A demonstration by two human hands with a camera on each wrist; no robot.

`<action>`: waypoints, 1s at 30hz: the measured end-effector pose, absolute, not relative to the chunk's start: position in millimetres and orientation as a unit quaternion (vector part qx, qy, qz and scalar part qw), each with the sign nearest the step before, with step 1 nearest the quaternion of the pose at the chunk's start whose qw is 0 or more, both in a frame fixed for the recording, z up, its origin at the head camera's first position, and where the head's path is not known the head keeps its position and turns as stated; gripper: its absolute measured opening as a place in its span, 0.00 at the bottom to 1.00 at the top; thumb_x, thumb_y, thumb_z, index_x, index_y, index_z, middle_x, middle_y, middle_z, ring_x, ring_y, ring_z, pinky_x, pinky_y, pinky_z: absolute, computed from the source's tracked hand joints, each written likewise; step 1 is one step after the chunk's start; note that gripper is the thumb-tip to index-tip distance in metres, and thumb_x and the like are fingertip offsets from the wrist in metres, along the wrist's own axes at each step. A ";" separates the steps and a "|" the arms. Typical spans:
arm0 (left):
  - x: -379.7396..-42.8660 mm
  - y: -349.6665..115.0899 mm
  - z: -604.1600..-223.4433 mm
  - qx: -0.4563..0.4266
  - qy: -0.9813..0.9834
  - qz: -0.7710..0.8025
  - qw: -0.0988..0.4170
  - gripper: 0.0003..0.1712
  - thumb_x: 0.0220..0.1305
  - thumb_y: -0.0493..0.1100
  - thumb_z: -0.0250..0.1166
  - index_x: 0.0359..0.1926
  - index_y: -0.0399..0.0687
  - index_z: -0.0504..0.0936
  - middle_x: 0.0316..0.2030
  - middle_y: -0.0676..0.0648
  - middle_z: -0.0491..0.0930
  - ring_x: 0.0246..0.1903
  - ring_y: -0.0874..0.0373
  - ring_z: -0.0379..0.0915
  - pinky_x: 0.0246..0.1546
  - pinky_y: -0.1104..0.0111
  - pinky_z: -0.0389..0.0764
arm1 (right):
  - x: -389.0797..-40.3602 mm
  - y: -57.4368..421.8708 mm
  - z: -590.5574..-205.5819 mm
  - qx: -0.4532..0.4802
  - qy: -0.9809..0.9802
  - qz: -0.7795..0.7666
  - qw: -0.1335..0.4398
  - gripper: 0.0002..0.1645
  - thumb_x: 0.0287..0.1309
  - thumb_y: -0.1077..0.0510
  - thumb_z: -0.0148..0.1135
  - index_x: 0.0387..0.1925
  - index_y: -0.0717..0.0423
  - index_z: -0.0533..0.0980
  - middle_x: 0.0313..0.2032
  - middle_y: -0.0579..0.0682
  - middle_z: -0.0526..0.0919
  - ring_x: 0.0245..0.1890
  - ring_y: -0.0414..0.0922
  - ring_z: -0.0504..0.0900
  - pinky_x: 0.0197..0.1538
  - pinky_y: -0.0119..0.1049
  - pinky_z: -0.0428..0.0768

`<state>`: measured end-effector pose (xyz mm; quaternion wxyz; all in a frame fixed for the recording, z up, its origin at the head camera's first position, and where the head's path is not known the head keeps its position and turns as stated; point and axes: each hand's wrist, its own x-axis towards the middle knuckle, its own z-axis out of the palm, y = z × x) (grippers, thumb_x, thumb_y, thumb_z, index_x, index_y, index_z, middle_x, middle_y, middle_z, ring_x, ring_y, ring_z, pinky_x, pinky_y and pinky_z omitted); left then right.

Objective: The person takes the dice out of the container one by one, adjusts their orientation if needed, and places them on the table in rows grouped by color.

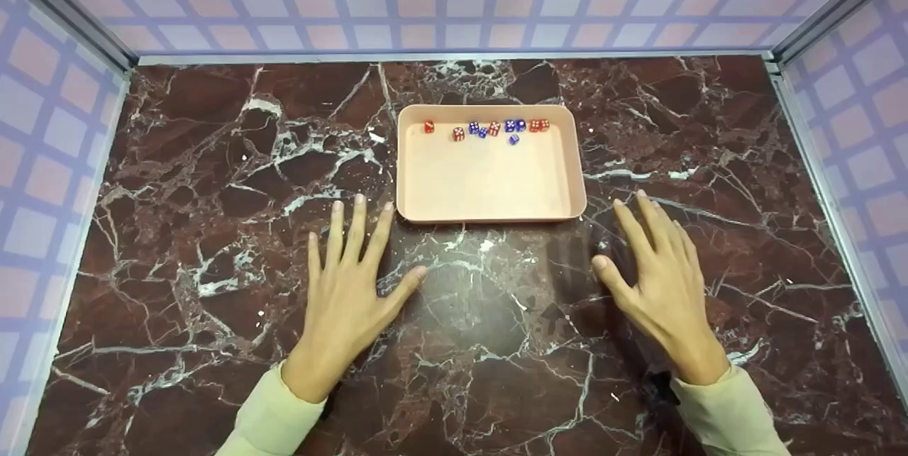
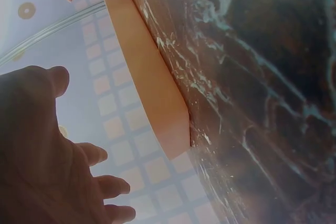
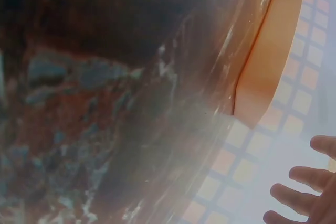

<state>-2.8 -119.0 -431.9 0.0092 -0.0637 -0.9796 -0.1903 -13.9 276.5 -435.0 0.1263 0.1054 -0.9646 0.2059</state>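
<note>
A shallow peach tray lies on the marbled table. Along its far side sit several small dice, some red like the one at the left end, others blue like this die. Fingers spread, my left hand is palm down just left of the tray's near corner, holding nothing. My right hand is likewise spread, to the right of the tray and apart from it. Both wrist views show the tray's outer side wall beyond the fingers; the dice are hidden there.
Dark red marbled tabletop with white veins surrounds the tray. Checked panels stand at the back, left and right, with metal strips along the corners.
</note>
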 end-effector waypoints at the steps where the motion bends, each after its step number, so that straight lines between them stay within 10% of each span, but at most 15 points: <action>1: -3.1 -118.7 -431.9 -0.064 -0.979 -0.191 0.011 0.53 0.71 0.77 0.54 0.86 0.62 0.48 0.86 0.44 0.40 0.85 0.41 0.29 0.79 0.32 0.39 | -14.1 276.2 -434.6 0.106 -0.965 0.205 0.126 0.46 0.67 0.34 0.57 0.82 0.44 0.63 0.82 0.55 0.60 0.78 0.64 0.62 0.80 0.65 0.55; 13: -20.0 -121.5 -433.8 -0.034 -0.966 -0.255 0.000 0.52 0.75 0.73 0.54 0.87 0.61 0.45 0.86 0.46 0.37 0.81 0.35 0.50 0.71 0.29 0.62 | -26.0 260.6 -429.0 0.125 -0.963 0.192 0.143 0.44 0.65 0.38 0.67 0.77 0.51 0.70 0.79 0.58 0.64 0.75 0.64 0.65 0.77 0.66 0.60; 22: -38.5 -121.5 -443.2 -0.056 -0.938 -0.324 0.107 0.39 0.73 0.55 0.66 0.78 0.47 0.68 0.75 0.40 0.70 0.68 0.40 0.72 0.57 0.40 0.83 | -37.4 246.5 -424.8 0.145 -0.959 0.196 0.143 0.43 0.61 0.45 0.75 0.74 0.54 0.73 0.77 0.60 0.68 0.73 0.65 0.69 0.76 0.63 0.62; 30: -51.3 -114.1 -444.6 -0.046 -0.916 -0.383 0.108 0.37 0.69 0.46 0.69 0.76 0.47 0.70 0.67 0.40 0.77 0.62 0.42 0.77 0.58 0.45 0.82 | -48.7 235.9 -420.7 0.160 -0.956 0.201 0.144 0.43 0.60 0.45 0.76 0.73 0.53 0.73 0.76 0.61 0.70 0.71 0.66 0.71 0.74 0.63 0.66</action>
